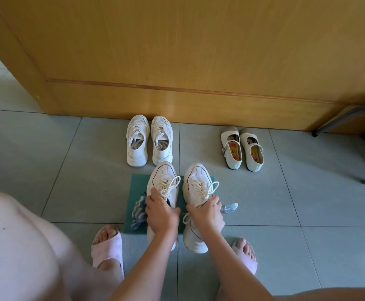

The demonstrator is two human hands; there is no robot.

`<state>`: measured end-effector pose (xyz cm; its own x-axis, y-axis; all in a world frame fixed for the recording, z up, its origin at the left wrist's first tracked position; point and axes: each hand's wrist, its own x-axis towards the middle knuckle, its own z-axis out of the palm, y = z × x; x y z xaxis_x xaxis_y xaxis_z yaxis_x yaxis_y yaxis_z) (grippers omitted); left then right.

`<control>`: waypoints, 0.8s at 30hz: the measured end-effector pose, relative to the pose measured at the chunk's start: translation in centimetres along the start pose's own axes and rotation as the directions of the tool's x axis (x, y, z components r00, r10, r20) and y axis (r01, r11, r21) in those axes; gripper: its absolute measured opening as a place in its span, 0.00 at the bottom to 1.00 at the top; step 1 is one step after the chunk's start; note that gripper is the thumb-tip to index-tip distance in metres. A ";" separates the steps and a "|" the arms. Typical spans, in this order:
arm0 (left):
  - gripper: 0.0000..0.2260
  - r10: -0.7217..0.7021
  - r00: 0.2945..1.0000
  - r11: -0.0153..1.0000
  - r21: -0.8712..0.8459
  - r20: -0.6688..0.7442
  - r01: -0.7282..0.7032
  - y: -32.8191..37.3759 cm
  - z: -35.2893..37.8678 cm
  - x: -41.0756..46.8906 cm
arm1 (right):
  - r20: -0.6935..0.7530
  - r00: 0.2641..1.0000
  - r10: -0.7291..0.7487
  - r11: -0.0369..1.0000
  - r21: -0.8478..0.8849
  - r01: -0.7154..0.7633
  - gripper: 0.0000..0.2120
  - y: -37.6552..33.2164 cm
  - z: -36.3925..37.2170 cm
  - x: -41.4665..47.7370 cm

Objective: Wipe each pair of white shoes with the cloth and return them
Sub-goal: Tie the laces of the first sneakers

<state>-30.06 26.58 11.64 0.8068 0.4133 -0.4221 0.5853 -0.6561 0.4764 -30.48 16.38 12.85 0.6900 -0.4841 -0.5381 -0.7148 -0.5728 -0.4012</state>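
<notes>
Your left hand (162, 213) grips one white sneaker (163, 179) and your right hand (207, 210) grips its mate (196, 177), over the mat (138, 183). The cloth (138, 211) lies unheld at the mat's left edge. The mesh sneakers (149, 140) and strap shoes (242, 148) probably still need wiping.

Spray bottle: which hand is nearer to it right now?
Right. The right hand, gripping the right sneaker, is just beside the spray bottle; the left hand grips the left sneaker, farther off.
</notes>
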 end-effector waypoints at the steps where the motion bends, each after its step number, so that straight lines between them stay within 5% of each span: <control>1: 0.44 0.000 1.000 1.000 0.007 -0.002 0.000 0.0 0.0 0.1 | -0.009 1.000 0.002 1.000 0.002 -0.002 0.35 0.1 0.0 0.1; 10: 0.36 -0.023 0.998 0.996 -0.087 -0.052 0.019 -0.8 0.2 0.4 | -0.076 0.997 0.003 0.998 0.055 0.002 0.26 0.6 -0.6 0.3; 18: 0.45 -0.063 0.997 0.997 -0.031 0.055 0.065 -0.3 0.1 0.4 | -0.043 0.999 0.009 1.000 0.028 -0.008 0.31 0.0 0.2 0.1; 24: 0.40 -0.022 0.999 0.994 -0.110 -0.033 0.018 -1.1 0.5 -0.1 | -0.061 0.997 0.036 0.998 0.061 -0.032 0.20 0.1 -0.6 0.6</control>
<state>-30.81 26.96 10.72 0.7963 0.4482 -0.4063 0.6048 -0.5755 0.5505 -30.12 15.67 12.92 0.6695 -0.5440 -0.5058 -0.7423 -0.5154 -0.4282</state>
